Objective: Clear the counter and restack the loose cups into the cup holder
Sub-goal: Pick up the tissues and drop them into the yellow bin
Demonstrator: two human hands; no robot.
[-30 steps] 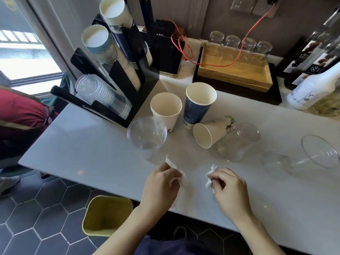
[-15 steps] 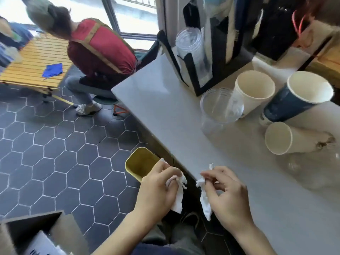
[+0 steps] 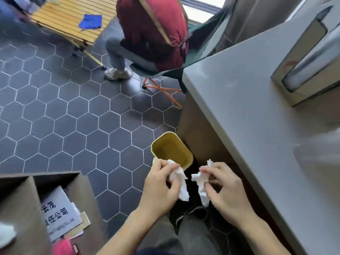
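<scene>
My left hand [image 3: 161, 184] grips a crumpled white tissue [image 3: 181, 181]. My right hand [image 3: 224, 186] grips a second crumpled white tissue [image 3: 201, 184]. Both hands hang off the grey counter's [image 3: 257, 126] front edge, above the floor, just in front of a small yellow bin [image 3: 172, 150] that stands open beside the counter base. The loose cups are out of view. Only the blurred reflection of the cup holder [image 3: 305, 57] shows at the far right on the counter.
A seated person in a red top [image 3: 150, 32] sits on a folding chair [image 3: 160, 80] by the counter's far corner. A slatted wooden table [image 3: 70, 21] with a blue cloth stands beyond. An open cardboard box [image 3: 46, 208] with papers lies at lower left on the hexagon-tiled floor.
My view has swung down and left, off the counter toward the floor. Both hands carried the tissues off the counter edge to just above the yellow bin. The cups left the view.
</scene>
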